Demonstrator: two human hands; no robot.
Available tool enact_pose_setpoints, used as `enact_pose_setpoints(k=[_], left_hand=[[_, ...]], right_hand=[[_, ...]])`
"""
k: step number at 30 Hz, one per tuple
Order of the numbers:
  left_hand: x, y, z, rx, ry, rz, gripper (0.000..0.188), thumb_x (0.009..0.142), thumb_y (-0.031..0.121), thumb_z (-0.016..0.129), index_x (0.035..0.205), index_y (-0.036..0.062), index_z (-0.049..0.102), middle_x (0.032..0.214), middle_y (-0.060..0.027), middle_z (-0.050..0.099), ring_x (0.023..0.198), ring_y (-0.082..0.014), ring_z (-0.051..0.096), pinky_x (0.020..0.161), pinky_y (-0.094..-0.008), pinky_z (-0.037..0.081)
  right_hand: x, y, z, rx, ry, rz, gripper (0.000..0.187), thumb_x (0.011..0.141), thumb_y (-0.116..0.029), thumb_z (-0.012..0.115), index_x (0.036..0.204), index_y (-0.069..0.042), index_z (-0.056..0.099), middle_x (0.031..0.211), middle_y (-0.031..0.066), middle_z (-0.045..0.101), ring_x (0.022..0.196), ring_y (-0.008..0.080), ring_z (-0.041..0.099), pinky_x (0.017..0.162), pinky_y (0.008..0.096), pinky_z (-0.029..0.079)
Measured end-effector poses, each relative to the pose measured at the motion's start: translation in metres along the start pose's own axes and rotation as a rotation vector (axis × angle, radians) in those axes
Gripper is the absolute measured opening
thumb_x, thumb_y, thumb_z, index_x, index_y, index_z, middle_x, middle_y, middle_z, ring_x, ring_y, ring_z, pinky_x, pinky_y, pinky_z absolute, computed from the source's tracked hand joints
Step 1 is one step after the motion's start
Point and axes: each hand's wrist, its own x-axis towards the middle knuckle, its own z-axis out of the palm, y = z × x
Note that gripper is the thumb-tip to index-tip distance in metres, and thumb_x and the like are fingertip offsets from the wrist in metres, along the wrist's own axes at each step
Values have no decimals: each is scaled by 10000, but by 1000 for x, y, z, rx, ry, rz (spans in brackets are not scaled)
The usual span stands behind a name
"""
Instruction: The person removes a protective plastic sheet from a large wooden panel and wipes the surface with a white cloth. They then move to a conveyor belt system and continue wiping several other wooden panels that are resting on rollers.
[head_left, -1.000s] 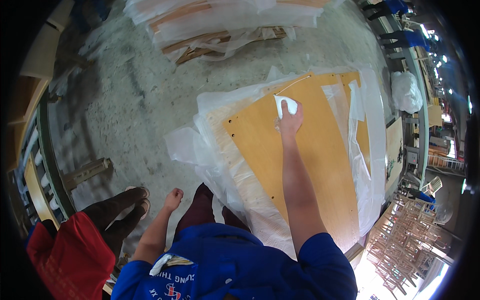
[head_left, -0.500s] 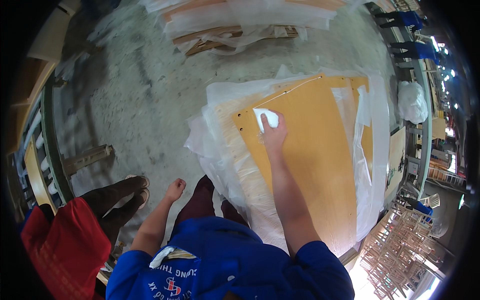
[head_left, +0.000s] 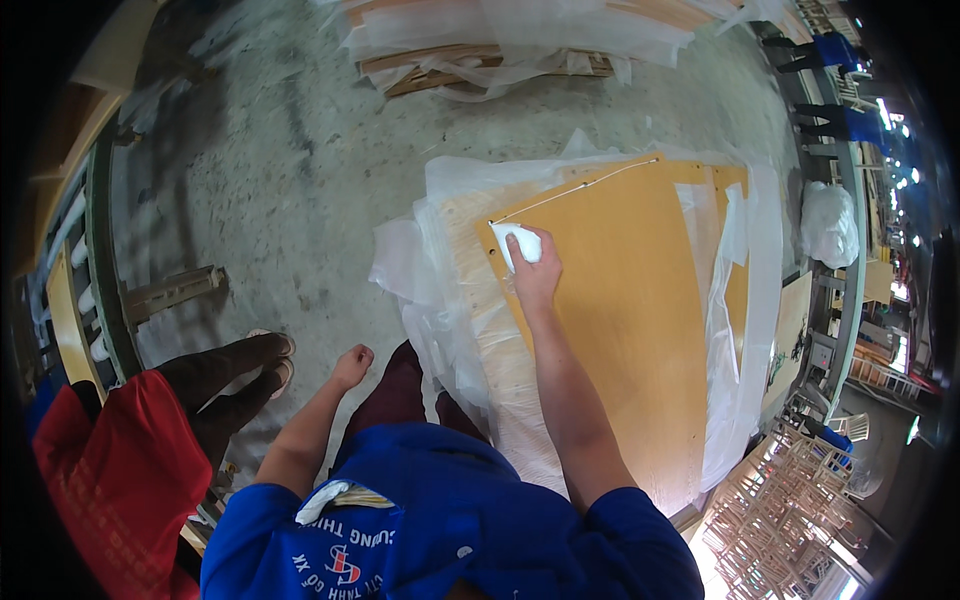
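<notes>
We see a grey, scuffed concrete floor (head_left: 300,160) across the middle and upper left of the frame. Right of centre, a yellow-brown wooden panel (head_left: 620,310), with dark holes near its left edge, lies on other boards and crinkled plastic sheeting (head_left: 398,252). At the top sit boards wrapped in film (head_left: 540,35); at the right edge we find a bulging translucent bag (head_left: 830,225), and at lower right a heap of pale wooden frames (head_left: 780,515). A person in red (head_left: 125,480) is at lower left, and people in blue (head_left: 838,50) are at upper right.

Our right hand (head_left: 537,272) has its fingers clamped on a white pouch (head_left: 520,247), its tip at the panel's upper-left corner. Our left hand (head_left: 352,367) hangs over the floor at lower left of centre, fingers curled together.

Compared with a second ago, the right hand and pouch have shifted left along the panel's upper edge, and the thin white line (head_left: 540,203) there has grown, now reaching nearly from corner to corner. Our left hand remains lowered.
</notes>
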Motion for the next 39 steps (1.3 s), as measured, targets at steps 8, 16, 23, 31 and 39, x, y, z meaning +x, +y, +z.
enact_pose_setpoints(k=[8, 16, 23, 31, 39], left_hand=[[2, 2, 0, 2, -19, 19, 335, 869, 334, 519, 987, 30, 594, 842, -182, 648, 820, -339, 631, 724, -395, 483], [4, 1, 1, 8, -8, 49, 350, 868, 346, 527, 994, 26, 593, 848, -184, 648, 829, -332, 634, 732, -386, 484], [3, 0, 5, 30, -24, 48, 349, 872, 350, 523, 994, 31, 594, 851, -186, 646, 831, -330, 634, 735, -383, 484], [9, 6, 6, 41, -42, 46, 345, 875, 351, 528, 988, 31, 588, 837, -181, 642, 818, -335, 629, 727, -387, 482], [11, 2, 7, 84, -22, 97, 333, 871, 337, 536, 988, 29, 584, 852, -181, 638, 828, -336, 623, 724, -393, 477]], right_hand=[[2, 0, 1, -9, 3, 43, 248, 759, -136, 741, 948, -25, 624, 899, 104, 656, 815, 201, 627, 733, 310, 497], [0, 3, 2, 25, -52, 25, 262, 756, -135, 745, 962, -27, 625, 916, 96, 655, 834, 185, 618, 746, 305, 494], [-26, 7, -20, -37, -77, 76, 250, 744, -143, 747, 935, -31, 632, 928, 98, 651, 848, 217, 622, 756, 321, 492], [-28, 3, -24, -51, -74, 42, 237, 752, -145, 738, 925, -25, 631, 903, 107, 644, 829, 240, 619, 737, 330, 489], [-36, 11, -30, -10, -43, 25, 233, 736, -137, 750, 905, -27, 634, 885, 107, 646, 812, 236, 618, 726, 323, 490]])
